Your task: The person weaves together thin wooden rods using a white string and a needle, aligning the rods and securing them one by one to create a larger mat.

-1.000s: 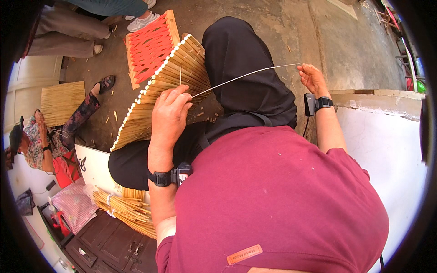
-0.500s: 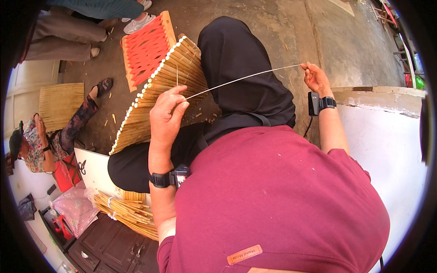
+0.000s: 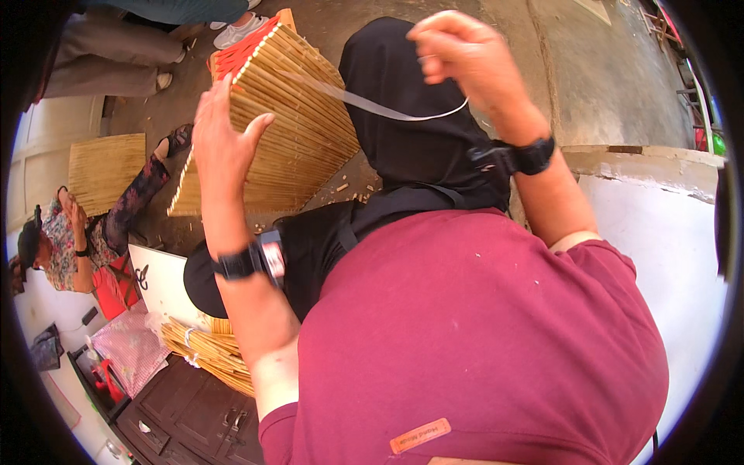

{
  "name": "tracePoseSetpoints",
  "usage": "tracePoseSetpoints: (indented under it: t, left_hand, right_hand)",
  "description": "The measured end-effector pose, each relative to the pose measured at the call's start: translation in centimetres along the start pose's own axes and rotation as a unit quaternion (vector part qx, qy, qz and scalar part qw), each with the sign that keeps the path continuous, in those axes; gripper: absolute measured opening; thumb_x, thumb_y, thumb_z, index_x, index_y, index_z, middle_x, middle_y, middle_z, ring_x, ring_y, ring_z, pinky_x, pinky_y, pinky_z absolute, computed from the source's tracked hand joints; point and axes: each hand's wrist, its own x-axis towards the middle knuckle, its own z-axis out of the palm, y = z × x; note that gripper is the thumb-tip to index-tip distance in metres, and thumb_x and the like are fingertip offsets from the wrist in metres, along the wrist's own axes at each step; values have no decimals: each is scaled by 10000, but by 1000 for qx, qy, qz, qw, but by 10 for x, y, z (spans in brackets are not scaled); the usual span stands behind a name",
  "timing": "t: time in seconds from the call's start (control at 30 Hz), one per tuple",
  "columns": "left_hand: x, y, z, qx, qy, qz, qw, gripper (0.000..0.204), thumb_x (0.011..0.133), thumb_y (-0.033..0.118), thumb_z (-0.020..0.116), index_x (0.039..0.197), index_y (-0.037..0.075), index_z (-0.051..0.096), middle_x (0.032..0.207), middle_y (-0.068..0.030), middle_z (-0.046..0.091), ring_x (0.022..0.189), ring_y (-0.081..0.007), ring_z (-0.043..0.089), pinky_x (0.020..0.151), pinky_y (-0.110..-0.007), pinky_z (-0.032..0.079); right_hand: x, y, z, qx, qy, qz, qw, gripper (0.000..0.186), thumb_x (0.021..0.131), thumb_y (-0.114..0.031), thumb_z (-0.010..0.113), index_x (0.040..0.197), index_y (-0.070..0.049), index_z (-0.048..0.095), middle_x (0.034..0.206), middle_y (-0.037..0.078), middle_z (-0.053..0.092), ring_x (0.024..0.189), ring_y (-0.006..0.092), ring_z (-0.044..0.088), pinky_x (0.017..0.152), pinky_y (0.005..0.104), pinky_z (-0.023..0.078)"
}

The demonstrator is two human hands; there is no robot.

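Note:
A mat of thin tan sticks [image 3: 302,132], their ends white along its left edge, stands slanted before my knees. My left hand [image 3: 225,136] is at that edge, fingers stretched upward and thumb spread away; it looks to be touching the mat. Above my black-trousered knee, my right hand [image 3: 469,62] is raised with its fingers curled together. A thin white cord [image 3: 387,113] sags from the mat's face across to this hand, blurred by motion. The cord's end passes out of sight behind the hand.
Beyond the mat lies a red-and-wood slatted piece [image 3: 232,58], near other people's legs. On the left a seated person [image 3: 62,240] is beside another stick mat [image 3: 105,170]. Bundled sticks [image 3: 205,353] rest by a dark cabinet [image 3: 194,418]. A white wall [image 3: 651,256] stands at my right.
My left hand has opened from its pinch and moved left to the mat's edge. My right hand has come inward and up, and the taut cord now sags. The mat has shifted and shows more face.

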Motion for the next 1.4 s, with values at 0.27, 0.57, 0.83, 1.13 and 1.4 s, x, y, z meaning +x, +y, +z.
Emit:
tracePoseSetpoints:
  t: [0.27,0.57,0.83,1.13,1.4]
  left_hand:
    - [49,-27,15,-47,-273,-182,943,501,752,414,729,1143,113,646,976,-174,681,938,-336,644,797,-402,496]
    - [30,0,15,-95,-273,-237,928,417,739,434,740,1051,160,700,893,-135,697,849,-293,666,739,-381,505]
    - [25,13,13,-63,-243,-267,930,374,741,429,734,1016,177,714,842,-109,698,805,-286,666,709,-382,509]
    - [24,17,13,-52,-245,-271,929,360,756,436,715,1025,197,713,846,-93,700,801,-279,666,712,-373,510]
    - [24,15,14,-68,-245,-269,929,349,751,420,726,1020,197,714,842,-89,701,794,-276,667,701,-368,507]
  right_hand:
    - [13,48,78,-66,-80,-20,994,134,805,-129,661,804,5,650,739,28,630,674,79,568,602,256,472]
    - [18,76,96,-234,-56,-120,963,140,803,-138,606,892,-49,668,762,158,649,697,292,646,644,360,516]
    - [16,95,100,-244,-107,-155,951,349,827,-68,576,1169,-104,632,608,128,550,501,126,517,522,284,457]
    - [16,100,99,-245,-120,-158,949,388,842,-85,550,1225,-113,603,653,178,576,542,195,579,585,305,502]
    - [17,94,102,-226,-114,-139,957,382,835,-64,547,1211,-82,610,606,114,553,542,112,545,559,279,482]
